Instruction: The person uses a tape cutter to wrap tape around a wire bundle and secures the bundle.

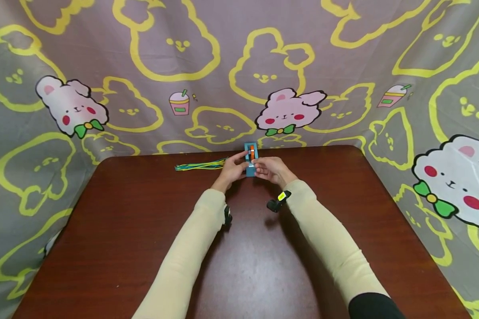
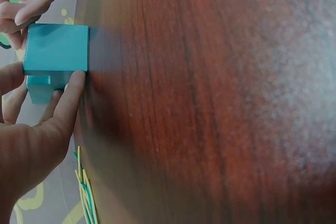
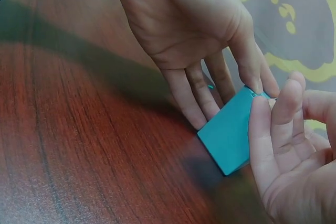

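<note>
A teal tape dispenser (image 1: 250,172) with an orange roll core (image 1: 252,153) stands near the table's far edge, its serrated lip showing in the left wrist view. My left hand (image 1: 233,168) grips its left side, thumb by the lip and fingers lower down. From the right, my right hand (image 1: 273,169) has bent fingers at the lip and seems to pinch the end of the tape there. Fingers largely hide the tape itself. In the right wrist view the right hand (image 3: 299,150) is at lower right, and the left hand (image 3: 194,30) reaches in from above.
Left of the dispenser lies a bundle of thin yellow, green and blue wires or cords (image 1: 199,166). A brown wood-grain table (image 1: 143,212) spreads around, with a patterned cloth (image 1: 223,57) hanging behind and at the sides. Each wrist carries a black camera.
</note>
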The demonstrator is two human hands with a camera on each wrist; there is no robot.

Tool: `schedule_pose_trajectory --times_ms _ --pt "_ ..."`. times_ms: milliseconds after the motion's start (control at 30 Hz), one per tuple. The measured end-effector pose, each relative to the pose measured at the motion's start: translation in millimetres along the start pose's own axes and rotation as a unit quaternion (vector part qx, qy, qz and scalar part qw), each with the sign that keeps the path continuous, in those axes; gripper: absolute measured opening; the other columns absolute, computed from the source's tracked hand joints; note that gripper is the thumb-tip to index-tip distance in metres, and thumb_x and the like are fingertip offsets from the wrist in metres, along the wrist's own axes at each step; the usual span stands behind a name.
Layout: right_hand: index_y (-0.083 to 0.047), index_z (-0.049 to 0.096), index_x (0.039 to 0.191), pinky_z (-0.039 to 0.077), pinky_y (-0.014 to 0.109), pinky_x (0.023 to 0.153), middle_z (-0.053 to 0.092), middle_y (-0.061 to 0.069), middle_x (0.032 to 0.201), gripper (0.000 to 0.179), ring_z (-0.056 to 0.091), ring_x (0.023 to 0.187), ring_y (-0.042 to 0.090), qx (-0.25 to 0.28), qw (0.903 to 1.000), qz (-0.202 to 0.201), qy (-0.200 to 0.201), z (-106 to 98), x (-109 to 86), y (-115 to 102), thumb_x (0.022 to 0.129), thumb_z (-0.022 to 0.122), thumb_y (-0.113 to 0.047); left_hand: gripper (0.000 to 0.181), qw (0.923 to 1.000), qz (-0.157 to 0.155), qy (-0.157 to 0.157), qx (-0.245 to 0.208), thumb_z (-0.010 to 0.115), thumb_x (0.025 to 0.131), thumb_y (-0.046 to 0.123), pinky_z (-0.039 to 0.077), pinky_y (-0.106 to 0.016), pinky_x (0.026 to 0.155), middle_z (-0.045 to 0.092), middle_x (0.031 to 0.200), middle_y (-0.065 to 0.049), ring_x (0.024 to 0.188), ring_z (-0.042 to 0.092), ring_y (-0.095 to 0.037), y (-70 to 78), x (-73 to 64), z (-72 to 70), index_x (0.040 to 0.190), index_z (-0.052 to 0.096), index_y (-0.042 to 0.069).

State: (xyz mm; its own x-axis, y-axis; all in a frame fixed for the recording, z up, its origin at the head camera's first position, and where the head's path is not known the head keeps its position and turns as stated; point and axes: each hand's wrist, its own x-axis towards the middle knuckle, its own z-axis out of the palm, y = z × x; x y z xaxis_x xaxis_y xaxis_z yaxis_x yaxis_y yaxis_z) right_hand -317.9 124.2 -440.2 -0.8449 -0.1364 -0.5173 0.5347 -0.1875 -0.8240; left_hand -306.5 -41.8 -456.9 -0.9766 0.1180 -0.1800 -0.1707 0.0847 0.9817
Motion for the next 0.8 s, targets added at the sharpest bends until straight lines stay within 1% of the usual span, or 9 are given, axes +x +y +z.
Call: schedule_pose_trajectory --times_ms 133,300,400,567,800 --pt "0.000 0.070 0.101 0.059 0.030 0.065 0.065 0.001 0.065 0.014 0.060 0.054 0.010 0.009 0.9999 0.011 -0.002 -0.5 -2.1 -5.7 0.098 0.065 -0.012 0.046 1.0000 0.004 -0.004 -0.007 0.058 0.102 0.007 0.055 -0.045 0.089 0.057 0.133 -0.016 0.106 0.063 -0.025 2.8 -0.5 1.6 0.145 0.056 0.019" --pt "0.001 0.070 0.107 0.059 0.029 0.065 0.065 0.001 0.066 0.018 0.060 0.055 0.010 0.023 0.9997 0.006 -0.006 3.0 -7.6 -19.2 0.098 0.066 -0.013 0.045 0.9999 0.013 -0.003 -0.002 0.058 0.102 0.007 0.056 -0.045 0.088 0.057 0.131 -0.016 0.105 0.064 -0.026 4.4 1.7 1.3 0.145 0.057 0.019" --pt "0.001 0.070 0.110 0.059 0.030 0.064 0.066 0.001 0.067 0.020 0.060 0.055 0.011 0.019 0.9998 0.009 -0.005 5.2 -10.1 -24.0 0.097 0.066 -0.013 0.045 0.9999 0.011 0.002 -0.005 0.058 0.102 0.007 0.056 -0.045 0.088 0.058 0.129 -0.015 0.106 0.064 -0.027 4.5 3.0 0.5 0.145 0.057 0.019" --pt "0.000 0.069 0.113 0.059 0.030 0.062 0.066 0.001 0.066 0.022 0.059 0.053 0.011 0.030 0.9992 0.026 -0.011 4.6 -10.5 -18.6 0.097 0.068 -0.014 0.045 0.9999 0.007 0.005 -0.007 0.058 0.102 0.007 0.056 -0.046 0.088 0.057 0.130 -0.016 0.111 0.064 -0.030 2.7 2.3 1.0 0.145 0.057 0.019" --pt "-0.002 0.070 0.112 0.059 0.030 0.063 0.066 0.001 0.065 0.021 0.059 0.053 0.011 0.034 0.9990 0.028 -0.007 4.7 -9.2 -11.0 0.097 0.070 -0.016 0.045 0.9999 0.011 0.009 -0.002 0.058 0.102 0.007 0.057 -0.045 0.086 0.057 0.133 -0.016 0.107 0.065 -0.029 -1.1 0.2 1.7 0.145 0.057 0.019"
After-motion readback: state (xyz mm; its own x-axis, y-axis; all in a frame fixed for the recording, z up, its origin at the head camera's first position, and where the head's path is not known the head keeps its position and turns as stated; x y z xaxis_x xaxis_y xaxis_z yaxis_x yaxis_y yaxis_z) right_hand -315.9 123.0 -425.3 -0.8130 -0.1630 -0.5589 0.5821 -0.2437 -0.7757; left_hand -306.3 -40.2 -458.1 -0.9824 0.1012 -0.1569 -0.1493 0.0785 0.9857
